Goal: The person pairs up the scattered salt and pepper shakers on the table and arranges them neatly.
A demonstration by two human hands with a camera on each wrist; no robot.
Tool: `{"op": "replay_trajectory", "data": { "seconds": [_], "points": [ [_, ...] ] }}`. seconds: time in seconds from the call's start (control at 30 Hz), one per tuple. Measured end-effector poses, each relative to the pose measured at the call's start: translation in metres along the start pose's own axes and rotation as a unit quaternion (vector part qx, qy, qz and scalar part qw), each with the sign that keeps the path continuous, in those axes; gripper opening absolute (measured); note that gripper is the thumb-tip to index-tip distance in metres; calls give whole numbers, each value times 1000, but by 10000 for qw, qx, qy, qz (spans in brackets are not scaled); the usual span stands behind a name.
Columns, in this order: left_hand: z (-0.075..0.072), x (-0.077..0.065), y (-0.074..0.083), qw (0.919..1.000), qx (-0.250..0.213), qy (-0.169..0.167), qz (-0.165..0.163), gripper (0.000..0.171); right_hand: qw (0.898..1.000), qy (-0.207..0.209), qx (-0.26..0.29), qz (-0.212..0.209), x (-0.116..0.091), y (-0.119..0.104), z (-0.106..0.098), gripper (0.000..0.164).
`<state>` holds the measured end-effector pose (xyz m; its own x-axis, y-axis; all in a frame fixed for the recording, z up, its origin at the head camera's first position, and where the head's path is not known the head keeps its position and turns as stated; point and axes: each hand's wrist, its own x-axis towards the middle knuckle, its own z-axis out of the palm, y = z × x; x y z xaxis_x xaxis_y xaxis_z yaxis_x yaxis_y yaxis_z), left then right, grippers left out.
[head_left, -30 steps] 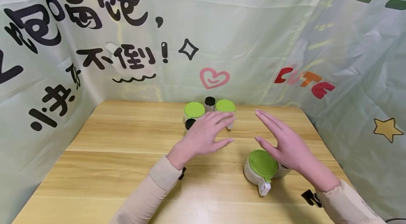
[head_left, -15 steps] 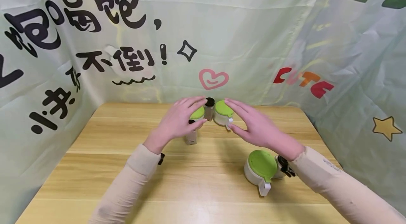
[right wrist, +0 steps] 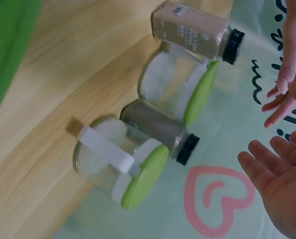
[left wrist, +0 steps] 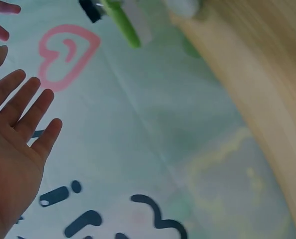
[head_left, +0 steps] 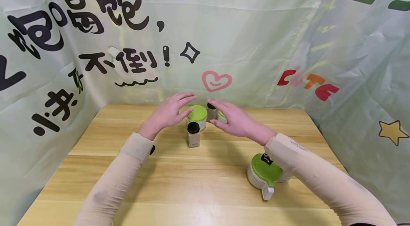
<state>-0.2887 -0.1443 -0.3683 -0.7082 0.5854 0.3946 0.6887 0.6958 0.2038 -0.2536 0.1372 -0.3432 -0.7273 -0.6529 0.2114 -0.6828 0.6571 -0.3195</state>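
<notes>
Arrangement about the front bottle (head_left: 193, 137), a black-capped shaker that serves as landmark and stands upright on its flat base, which presumably keeps it steady without support. Behind it is the first jar (head_left: 198, 113), green-lidded; behind and to its right stand the rear bottle (head_left: 211, 114) and, largely masked in the head view, the second jar (right wrist: 147, 175). This close grouping probably leaves little room for fingers between them. The left hand (head_left: 167, 112), raised behind and left of the front bottle, and the right hand (head_left: 235, 120), behind and right of it, have fingers extended and thumbs apart, holding nothing; the lift presumably lets them clear the caps. Nearer the person and right of the front bottle, the near jar (head_left: 266, 171) points its handle (head_left: 267, 193) towards the person, conveniently for gripping.
</notes>
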Motion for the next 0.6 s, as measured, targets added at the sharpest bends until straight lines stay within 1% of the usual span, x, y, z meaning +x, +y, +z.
{"op": "replay_trajectory", "data": {
  "seconds": [0.13,0.33,0.47,0.6],
  "points": [
    [6,2,-11,9996,-213,-147,-86,51,9995,-223,118,-192,14,1,14,70],
    [19,5,-25,9976,-408,-514,-216,48,9963,-723,212,-408,29,1,30,64],
    [29,6,-35,9967,-392,-678,-230,45,9932,-986,86,-608,38,-2,38,59],
    [37,7,-43,9956,-390,-831,-171,44,9898,-1208,-42,-752,43,-4,46,54]
  ]
}}
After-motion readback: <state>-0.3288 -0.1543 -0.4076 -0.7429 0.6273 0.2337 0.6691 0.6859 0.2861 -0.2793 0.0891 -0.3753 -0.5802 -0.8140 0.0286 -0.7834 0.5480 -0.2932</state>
